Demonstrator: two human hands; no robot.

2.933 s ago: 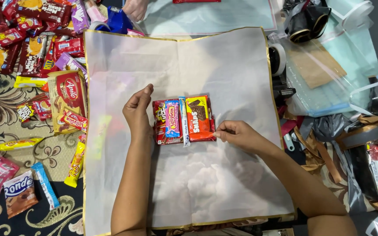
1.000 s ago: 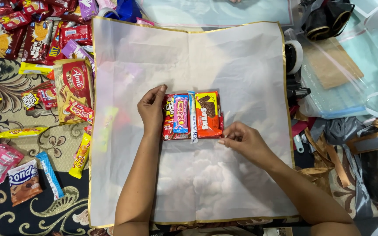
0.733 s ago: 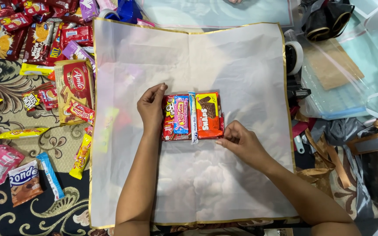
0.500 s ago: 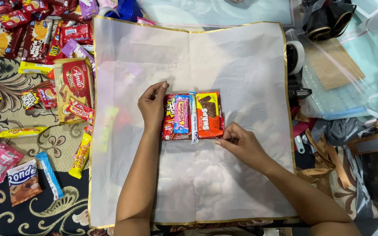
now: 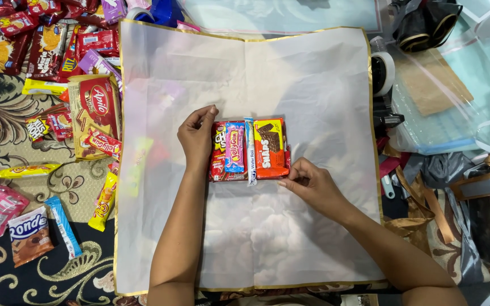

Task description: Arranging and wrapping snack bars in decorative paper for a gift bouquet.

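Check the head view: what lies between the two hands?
A row of snack packets on the sheer cloth; the left hand touches its left end, the right hand its lower right corner.

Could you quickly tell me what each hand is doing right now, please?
Left hand: fingers curled, resting against the left edge of the snack packets, gripping nothing.
Right hand: fingertips touching the packets' lower right corner; whether it pinches anything cannot be told.

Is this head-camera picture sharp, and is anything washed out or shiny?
Head view: sharp across the middle, with the snack packets and both the left hand and right hand crisp; even, soft light with only faint shadows under the arms; the sheer white cloth looks pale and hazy, veiling packets under its left edge; glare on the clear plastic at right.
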